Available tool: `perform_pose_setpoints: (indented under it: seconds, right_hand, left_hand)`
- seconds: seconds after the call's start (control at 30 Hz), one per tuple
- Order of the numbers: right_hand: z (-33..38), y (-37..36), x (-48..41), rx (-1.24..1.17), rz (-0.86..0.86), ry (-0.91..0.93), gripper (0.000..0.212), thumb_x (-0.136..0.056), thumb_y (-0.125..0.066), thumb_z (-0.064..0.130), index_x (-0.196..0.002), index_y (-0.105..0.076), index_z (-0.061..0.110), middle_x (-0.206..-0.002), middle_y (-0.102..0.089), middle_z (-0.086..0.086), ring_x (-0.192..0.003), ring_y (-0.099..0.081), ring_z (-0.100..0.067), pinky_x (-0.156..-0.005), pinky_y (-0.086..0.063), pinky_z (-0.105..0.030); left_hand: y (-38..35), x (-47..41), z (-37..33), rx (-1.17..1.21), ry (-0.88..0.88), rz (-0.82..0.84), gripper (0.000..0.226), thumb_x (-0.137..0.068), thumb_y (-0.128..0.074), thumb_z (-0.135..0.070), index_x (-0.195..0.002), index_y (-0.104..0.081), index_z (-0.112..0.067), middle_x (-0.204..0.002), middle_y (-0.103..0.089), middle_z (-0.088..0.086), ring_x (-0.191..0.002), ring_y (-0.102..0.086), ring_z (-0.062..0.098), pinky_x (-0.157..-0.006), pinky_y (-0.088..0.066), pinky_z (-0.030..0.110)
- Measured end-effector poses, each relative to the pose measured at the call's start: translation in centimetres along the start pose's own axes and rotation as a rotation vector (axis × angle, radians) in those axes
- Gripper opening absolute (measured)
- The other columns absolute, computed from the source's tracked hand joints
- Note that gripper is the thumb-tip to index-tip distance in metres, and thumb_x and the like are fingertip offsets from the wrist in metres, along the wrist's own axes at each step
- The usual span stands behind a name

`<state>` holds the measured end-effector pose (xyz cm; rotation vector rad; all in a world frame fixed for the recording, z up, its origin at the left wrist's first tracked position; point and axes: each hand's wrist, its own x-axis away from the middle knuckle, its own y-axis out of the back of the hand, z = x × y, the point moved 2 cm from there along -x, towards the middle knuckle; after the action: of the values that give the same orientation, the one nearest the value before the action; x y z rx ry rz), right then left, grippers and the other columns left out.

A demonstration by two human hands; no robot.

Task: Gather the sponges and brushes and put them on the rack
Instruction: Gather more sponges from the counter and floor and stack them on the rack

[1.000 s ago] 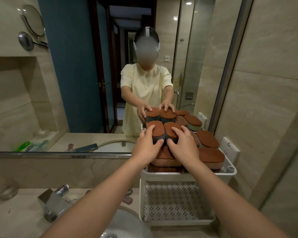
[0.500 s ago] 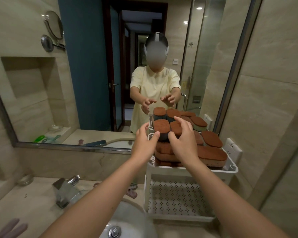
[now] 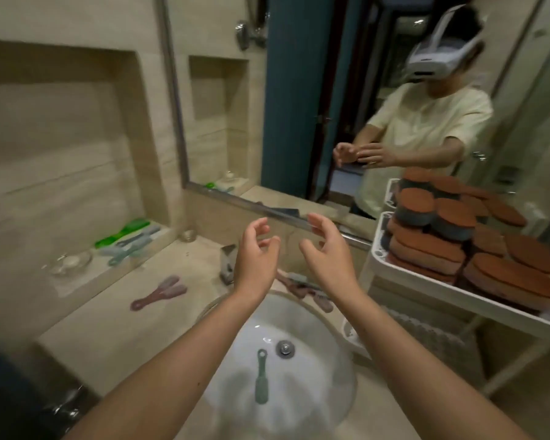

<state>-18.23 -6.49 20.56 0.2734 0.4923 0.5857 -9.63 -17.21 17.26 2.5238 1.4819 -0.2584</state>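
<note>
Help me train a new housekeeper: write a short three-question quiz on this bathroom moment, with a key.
1. True or false: the left hand and the right hand both hold nothing.
2. Short answer: which tier of the white rack holds the brown-topped sponges?
3. What lies in the sink? A: a teal brush. B: a sponge. C: a pink brush.

Key
1. True: the fingers of both are loosely curled around nothing.
2. The top tier.
3. A.
</note>
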Motion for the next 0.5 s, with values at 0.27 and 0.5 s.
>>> perform_pose_setpoints:
  seconds: [0.27, 0.5]
  right_hand:
    - [2.4, -13.0, 5.8, -0.020, 0.314, 0.041, 0.047, -0.083, -0.058, 0.019, -0.129, -0.054, 0.029, -0.128, -0.058, 0.011, -0.110, -0.053, -0.003, -0.093, -0.042, -0.024]
    - [6.8, -22.5, 12.1, -0.021, 0.551, 0.138, 0.046, -0.085, -0.058, 0.021, -0.131, -0.054, 0.023, -0.121, -0.055, 0.012, -0.102, -0.053, 0.000, -0.093, -0.046, -0.029]
  left_hand:
    - [14.5, 5.0, 4.0, -0.127, 0.145, -0.281, 0.040, -0.089, -0.057, -0.014, -0.124, -0.047, -0.030, -0.118, -0.055, -0.008, -0.091, -0.063, 0.000, -0.087, -0.041, 0.009]
    - [26.7, 10.5, 5.8, -0.172, 0.223, -0.472, 0.042, -0.092, -0.056, -0.013, -0.128, -0.045, -0.032, -0.119, -0.055, -0.010, -0.094, -0.057, 0.002, -0.074, -0.043, 0.017]
